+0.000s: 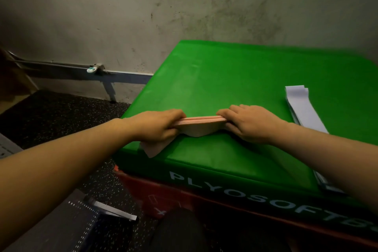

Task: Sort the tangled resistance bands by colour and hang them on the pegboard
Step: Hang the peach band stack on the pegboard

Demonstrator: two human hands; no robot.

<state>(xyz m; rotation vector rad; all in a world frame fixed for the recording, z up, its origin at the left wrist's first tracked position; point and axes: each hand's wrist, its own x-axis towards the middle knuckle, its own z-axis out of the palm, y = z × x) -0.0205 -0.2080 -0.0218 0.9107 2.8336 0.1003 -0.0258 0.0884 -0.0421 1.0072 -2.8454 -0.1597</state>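
Pink bands (201,124) between both gripping hands

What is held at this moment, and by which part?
A stack of pink bands, gripped at its two ends: left hand on the left end, right hand on the right, above the green box.

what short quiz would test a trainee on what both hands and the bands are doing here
1. True or false: both hands grip the pink bands.
2. Which colour are the bands lying flat to the right? A) white B) blue C) black
3. What do the bands rest on?

Key:
1. True: left hand and right hand grip the stack of pink bands.
2. A, the white bands.
3. The green plyo box.
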